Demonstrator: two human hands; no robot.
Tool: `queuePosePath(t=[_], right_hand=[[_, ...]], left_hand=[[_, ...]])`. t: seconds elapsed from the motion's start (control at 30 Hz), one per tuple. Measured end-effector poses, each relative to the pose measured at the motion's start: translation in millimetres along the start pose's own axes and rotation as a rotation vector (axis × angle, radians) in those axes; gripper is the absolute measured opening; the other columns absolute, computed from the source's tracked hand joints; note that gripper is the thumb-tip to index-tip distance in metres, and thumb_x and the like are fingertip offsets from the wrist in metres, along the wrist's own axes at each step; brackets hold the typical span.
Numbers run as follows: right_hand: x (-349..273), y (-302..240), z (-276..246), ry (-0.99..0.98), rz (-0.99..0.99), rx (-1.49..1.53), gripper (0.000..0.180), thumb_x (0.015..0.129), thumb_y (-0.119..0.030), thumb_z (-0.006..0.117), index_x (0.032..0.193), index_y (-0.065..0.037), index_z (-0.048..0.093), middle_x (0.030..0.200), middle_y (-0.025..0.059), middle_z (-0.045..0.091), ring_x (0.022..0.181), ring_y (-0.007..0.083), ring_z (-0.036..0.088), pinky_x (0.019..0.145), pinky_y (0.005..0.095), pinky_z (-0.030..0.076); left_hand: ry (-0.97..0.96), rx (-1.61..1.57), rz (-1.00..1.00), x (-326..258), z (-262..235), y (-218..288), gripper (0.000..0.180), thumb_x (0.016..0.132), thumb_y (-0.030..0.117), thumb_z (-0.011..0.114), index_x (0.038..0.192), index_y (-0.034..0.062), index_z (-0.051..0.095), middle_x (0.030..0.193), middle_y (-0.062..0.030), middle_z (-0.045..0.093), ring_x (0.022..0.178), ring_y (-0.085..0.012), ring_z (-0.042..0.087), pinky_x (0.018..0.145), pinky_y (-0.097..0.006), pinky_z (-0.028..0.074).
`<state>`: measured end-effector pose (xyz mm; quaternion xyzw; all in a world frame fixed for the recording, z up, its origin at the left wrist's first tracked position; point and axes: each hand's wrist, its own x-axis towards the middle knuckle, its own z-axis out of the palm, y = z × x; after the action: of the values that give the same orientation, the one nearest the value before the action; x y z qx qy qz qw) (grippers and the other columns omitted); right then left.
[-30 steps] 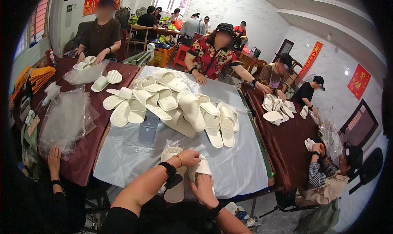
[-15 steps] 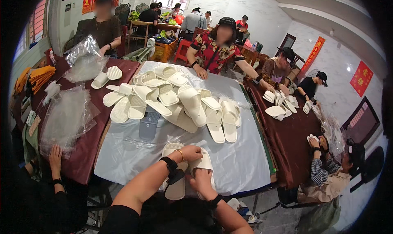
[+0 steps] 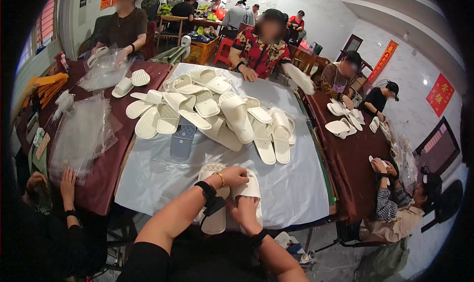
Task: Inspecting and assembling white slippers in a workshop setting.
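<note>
Starting at the left, clear plastic bags (image 3: 79,134) lie on a dark red cloth. Beside them, the counter (image 3: 296,188) under a pale grey sheet carries a heap of white foam slippers (image 3: 222,114) and one grey slipper (image 3: 182,140). At its near edge a pair of white slippers (image 3: 217,218) lies side by side. The left hand (image 3: 236,176) grips the strap of the right-hand slipper from above, and the right hand (image 3: 245,210) clasps that same slipper lower down.

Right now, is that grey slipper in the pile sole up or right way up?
Sole up: the grey slipper shows its ridged tread and no strap.
</note>
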<state>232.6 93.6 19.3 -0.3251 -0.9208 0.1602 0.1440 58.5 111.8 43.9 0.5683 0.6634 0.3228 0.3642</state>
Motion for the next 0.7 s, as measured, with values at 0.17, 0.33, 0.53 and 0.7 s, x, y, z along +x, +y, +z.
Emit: queuePosePath(t=[0.17, 0.33, 0.53, 0.7], right_hand=[[-1.0, 0.6, 1.2, -0.007, 0.036, -0.060, 0.037, 0.084, -0.037, 0.061, 0.095, -0.003, 0.068, 0.101, 0.0190, 0.063, 0.105, 0.0351, 0.051, 0.091, 0.0501, 0.030], [-1.3, 0.5, 2.1, 0.024, -0.006, -0.045, 0.039, 0.085, -0.039, 0.059, 0.095, -0.002, 0.068, 0.101, 0.0199, 0.063, 0.107, 0.0356, 0.050, 0.092, 0.0518, 0.029], [-0.6, -3.7, -1.8, 0.013, 0.003, -0.044, 0.042, 0.086, -0.041, 0.057, 0.097, -0.002, 0.068, 0.105, 0.0194, 0.063, 0.109, 0.0355, 0.050, 0.094, 0.0525, 0.027], [-0.4, -2.2, 1.1, 0.034, -0.014, -0.072, 0.042, 0.087, -0.041, 0.056, 0.095, -0.002, 0.068, 0.104, 0.0190, 0.063, 0.108, 0.0351, 0.050, 0.093, 0.0528, 0.028]], left_hand=[[-0.002, 0.075, 0.011, -1.5, -1.6, 6.7, 0.033, 0.077, 0.035, 0.059, 0.090, 0.0055, 0.067, 0.086, -0.0159, 0.067, 0.078, -0.0304, 0.064, 0.071, -0.038, 0.049], [0.008, 0.139, 0.014, 0.7, -0.4, 6.1, 0.033, 0.077, 0.035, 0.060, 0.091, 0.0060, 0.068, 0.088, -0.0161, 0.067, 0.080, -0.0316, 0.064, 0.072, -0.039, 0.049], [0.019, 0.084, 0.042, -2.2, -0.3, 3.1, 0.033, 0.078, 0.034, 0.061, 0.093, 0.0060, 0.068, 0.089, -0.0160, 0.068, 0.080, -0.0306, 0.064, 0.073, -0.038, 0.050], [0.022, 0.048, 0.031, -4.8, -2.7, 5.4, 0.034, 0.078, 0.035, 0.061, 0.092, 0.0050, 0.068, 0.089, -0.0158, 0.068, 0.080, -0.0298, 0.064, 0.073, -0.038, 0.050]])
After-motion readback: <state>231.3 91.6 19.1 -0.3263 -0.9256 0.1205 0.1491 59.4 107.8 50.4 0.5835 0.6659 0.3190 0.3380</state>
